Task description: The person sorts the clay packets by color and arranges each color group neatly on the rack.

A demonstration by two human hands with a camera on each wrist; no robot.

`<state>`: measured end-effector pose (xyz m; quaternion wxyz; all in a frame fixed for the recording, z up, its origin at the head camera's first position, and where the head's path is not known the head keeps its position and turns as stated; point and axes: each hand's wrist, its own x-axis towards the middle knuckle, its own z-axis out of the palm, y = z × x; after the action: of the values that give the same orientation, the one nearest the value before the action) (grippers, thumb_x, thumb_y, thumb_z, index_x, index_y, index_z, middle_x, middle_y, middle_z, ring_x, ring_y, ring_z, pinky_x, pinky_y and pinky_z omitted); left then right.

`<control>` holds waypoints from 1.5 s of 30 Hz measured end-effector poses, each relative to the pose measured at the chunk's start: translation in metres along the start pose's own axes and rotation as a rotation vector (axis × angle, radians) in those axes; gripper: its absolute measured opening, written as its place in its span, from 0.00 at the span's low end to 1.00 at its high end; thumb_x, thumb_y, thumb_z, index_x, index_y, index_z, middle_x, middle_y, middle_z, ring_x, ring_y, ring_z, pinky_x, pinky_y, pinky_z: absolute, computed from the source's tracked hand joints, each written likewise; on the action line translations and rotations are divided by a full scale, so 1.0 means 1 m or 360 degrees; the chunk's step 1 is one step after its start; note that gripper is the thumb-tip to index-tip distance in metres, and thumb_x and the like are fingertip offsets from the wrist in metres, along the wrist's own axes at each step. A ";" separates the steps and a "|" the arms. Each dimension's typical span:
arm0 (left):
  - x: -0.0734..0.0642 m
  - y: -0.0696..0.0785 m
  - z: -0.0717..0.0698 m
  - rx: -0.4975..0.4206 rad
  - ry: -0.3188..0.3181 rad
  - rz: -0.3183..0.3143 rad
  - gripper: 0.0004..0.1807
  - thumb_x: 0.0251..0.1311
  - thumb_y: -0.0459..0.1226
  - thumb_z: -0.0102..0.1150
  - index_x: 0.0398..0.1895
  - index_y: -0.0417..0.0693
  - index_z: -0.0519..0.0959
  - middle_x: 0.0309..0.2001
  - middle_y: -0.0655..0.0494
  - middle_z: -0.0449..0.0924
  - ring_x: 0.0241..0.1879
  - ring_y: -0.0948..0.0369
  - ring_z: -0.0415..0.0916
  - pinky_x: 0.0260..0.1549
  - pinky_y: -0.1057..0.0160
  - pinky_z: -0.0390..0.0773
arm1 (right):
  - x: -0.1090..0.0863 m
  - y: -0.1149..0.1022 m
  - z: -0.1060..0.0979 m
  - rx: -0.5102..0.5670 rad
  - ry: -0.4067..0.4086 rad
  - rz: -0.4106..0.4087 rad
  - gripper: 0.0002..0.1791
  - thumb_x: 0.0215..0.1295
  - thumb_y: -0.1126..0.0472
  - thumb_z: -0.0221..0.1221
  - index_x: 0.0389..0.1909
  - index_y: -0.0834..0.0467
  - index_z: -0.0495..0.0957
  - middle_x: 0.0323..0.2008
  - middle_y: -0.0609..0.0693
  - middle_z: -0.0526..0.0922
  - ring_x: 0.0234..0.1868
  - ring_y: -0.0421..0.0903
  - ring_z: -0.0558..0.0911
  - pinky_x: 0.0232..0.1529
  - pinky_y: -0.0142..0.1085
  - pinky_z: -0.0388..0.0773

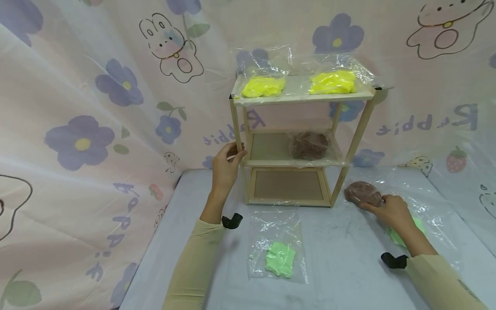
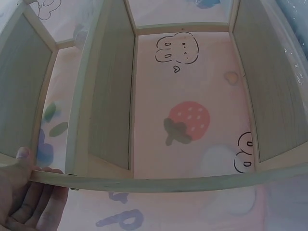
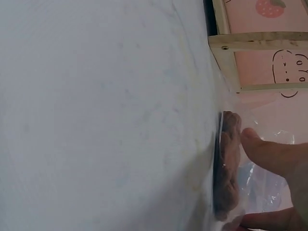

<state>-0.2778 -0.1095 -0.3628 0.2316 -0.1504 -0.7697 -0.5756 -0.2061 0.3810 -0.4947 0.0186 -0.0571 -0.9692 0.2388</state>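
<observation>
A small wooden shelf rack point(image 1: 357, 133) stands at the back of the table. My left hand point(image 1: 226, 168) grips its left front post; in the left wrist view the thumb and fingers lie on either side of that wooden bar point(image 2: 159, 184). To the right of the rack, a clear bag of brown clay point(image 1: 362, 193) lies on the table, and my right hand point(image 1: 393, 213) holds it at its near right edge. Seen from the right wrist, the thumb point(image 3: 260, 149) is at one side of the brown lump point(image 3: 230, 163) and a finger near its lower end.
Two bags of yellow clay point(image 1: 263, 87) lie on the top shelf. Another brown bag point(image 1: 310, 145) rests on the middle shelf. A bag of green clay point(image 1: 280, 259) lies in front of the rack; more green clay point(image 1: 397, 237) is partly hidden under the right forearm. A printed curtain point(image 1: 128, 142) hangs behind.
</observation>
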 end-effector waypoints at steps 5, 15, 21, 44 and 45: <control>0.001 -0.001 0.001 0.0000 0.0012 -0.0030 0.16 0.68 0.32 0.71 0.58 0.38 0.85 0.51 0.43 0.88 0.55 0.49 0.86 0.56 0.63 0.87 | 0.005 0.002 0.002 -0.0034 -0.0010 -0.0009 0.45 0.69 0.34 0.68 0.40 0.81 0.75 0.32 0.75 0.79 0.30 0.61 0.76 0.26 0.52 0.78; 0.000 0.000 -0.001 0.0056 -0.0032 -0.0017 0.17 0.69 0.35 0.71 0.57 0.38 0.85 0.50 0.43 0.88 0.54 0.48 0.87 0.56 0.61 0.88 | 0.013 0.008 0.007 -0.0084 -0.0026 0.0094 0.55 0.67 0.30 0.66 0.44 0.88 0.73 0.38 0.82 0.76 0.40 0.75 0.78 0.34 0.63 0.79; -0.001 -0.002 -0.003 0.0089 -0.0062 -0.0021 0.18 0.69 0.37 0.71 0.58 0.38 0.85 0.50 0.43 0.88 0.55 0.47 0.87 0.57 0.59 0.88 | 0.017 0.011 0.007 -0.0035 -0.0005 0.0061 0.50 0.68 0.34 0.67 0.42 0.87 0.75 0.37 0.82 0.77 0.36 0.74 0.80 0.32 0.62 0.81; -0.001 -0.006 -0.003 0.0059 -0.0062 0.0000 0.18 0.69 0.37 0.70 0.58 0.37 0.84 0.50 0.43 0.88 0.54 0.48 0.87 0.56 0.62 0.88 | 0.021 0.011 0.008 0.0047 -0.0007 0.0145 0.46 0.71 0.40 0.64 0.55 0.87 0.72 0.50 0.90 0.71 0.50 0.82 0.74 0.45 0.67 0.79; -0.001 -0.006 -0.003 0.0060 -0.0061 -0.0002 0.19 0.69 0.38 0.70 0.58 0.38 0.84 0.50 0.43 0.88 0.54 0.48 0.87 0.56 0.62 0.88 | 0.021 0.011 0.010 0.0047 0.0017 0.0170 0.47 0.70 0.40 0.65 0.57 0.86 0.71 0.52 0.91 0.68 0.53 0.84 0.70 0.50 0.69 0.75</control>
<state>-0.2794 -0.1140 -0.3670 0.2192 -0.1568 -0.7847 -0.5582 -0.2261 0.3884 -0.5080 0.0117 -0.1097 -0.9610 0.2535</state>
